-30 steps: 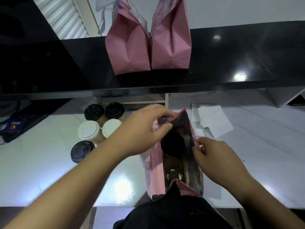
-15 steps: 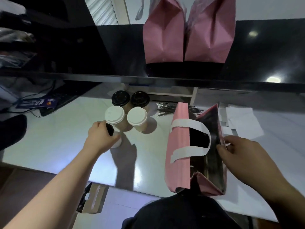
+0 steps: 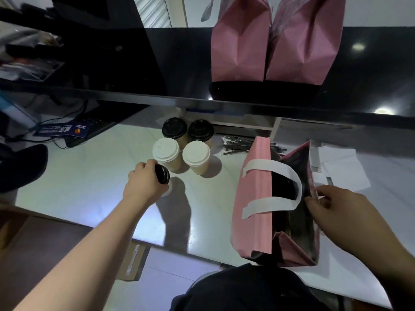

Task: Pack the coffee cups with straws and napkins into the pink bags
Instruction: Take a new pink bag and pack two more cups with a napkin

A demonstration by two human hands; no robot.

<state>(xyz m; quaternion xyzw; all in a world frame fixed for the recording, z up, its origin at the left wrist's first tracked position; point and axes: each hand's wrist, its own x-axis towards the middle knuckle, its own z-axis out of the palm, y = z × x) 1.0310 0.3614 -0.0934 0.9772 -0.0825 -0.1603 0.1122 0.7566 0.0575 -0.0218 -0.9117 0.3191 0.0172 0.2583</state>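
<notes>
Black-lidded cup (image 3: 163,178), likely light and crushable, gripped by left hand (image 3: 143,184) fingers; right hand (image 3: 334,212) pinches pink bag (image 3: 253,198) rim beside it.

glossy white counter (image 3: 89,189), matt paper bag (image 3: 253,212)

Two bare forearms reach in from the bottom edge, with no sleeves, watch, rings or gloves showing on either. The left hand (image 3: 146,184) and the right hand (image 3: 343,217) are bare too. At the bottom centre, a dark, near-black garment (image 3: 247,290) covers the person's torso; its fabric looks plain and unmarked.
</notes>
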